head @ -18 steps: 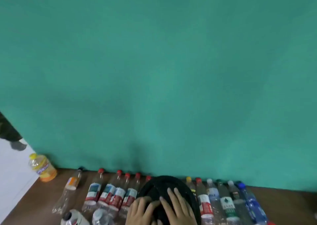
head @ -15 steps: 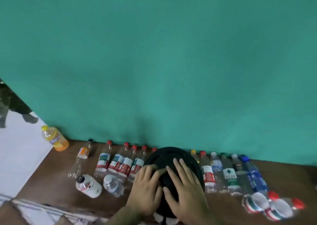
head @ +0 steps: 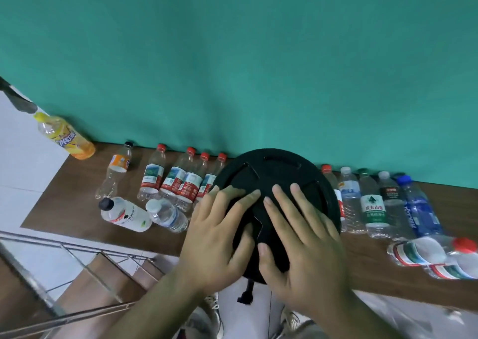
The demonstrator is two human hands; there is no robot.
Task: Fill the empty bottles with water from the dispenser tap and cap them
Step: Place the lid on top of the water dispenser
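Both hands were flat on top of a black round thing [head: 271, 168] with slots in it. The left hand [head: 219, 237] and right hand [head: 302, 243] lay side by side, fingers straight and spread, thumbs close together, not gripping anything. The bottles were all down on the brown wooden surface [head: 64, 209], most of them lined up along the foot of the green wall [head: 232, 54]. Left of the black thing were four red-capped bottles [head: 152, 175] with red-and-white labels, packed tight, then an orange-labelled bottle [head: 116, 170] with a dark cap a bit apart. All were see-through, and honestly I couldn't tell if any had water in them. Further left, a yellow-capped juice bottle [head: 66, 138] sat tilted at the corner with orange liquid in its lower end. In front of the row, a white bottle [head: 124, 214] with a black cap and a small clear bottle [head: 166, 214] with a white cap lay on their sides just beside each other. On the right, a red-capped bottle [head: 332, 180] was half hidden behind the black rim. Next came a white-capped bottle [head: 349, 199], a green-labelled bottle [head: 373, 209], a dark-labelled bottle [head: 390, 196] and a blue bottle [head: 420, 214], all capped. Nearer the camera, two more red-capped ones [head: 419, 252] lay on their sides, too blurry to read the contents.
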